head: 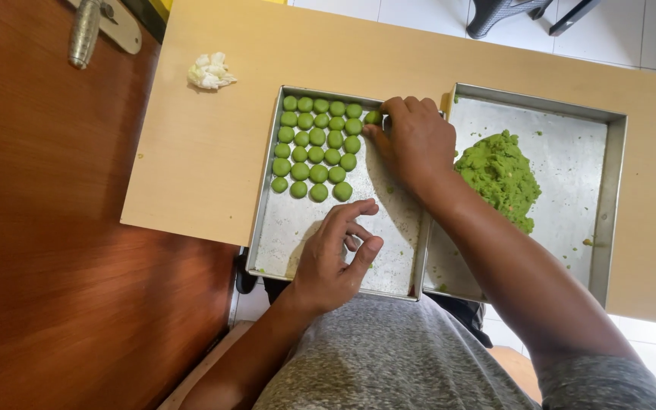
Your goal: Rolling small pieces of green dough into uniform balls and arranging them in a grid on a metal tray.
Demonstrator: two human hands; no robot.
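A green ball [373, 117] is pinched at the fingertips of the right hand [417, 140] at the top edge of the left tray [290, 228]

The right hand's fingers are seen closed together on the ball, which sits just beside the top row of balls [316, 146] laid in neat rows in the tray's upper left part. The left hand [335, 254] is held over the tray's lower middle with fingers loosely curled and thumb near the fingertips; nothing can be made out in it, though the view of the palm is poor. A second tray [571, 152], touching the first on its right, holds a heap of green dough [499, 176]. A crumpled white tissue [210, 71] lies on the board [199, 167], well apart from the trays
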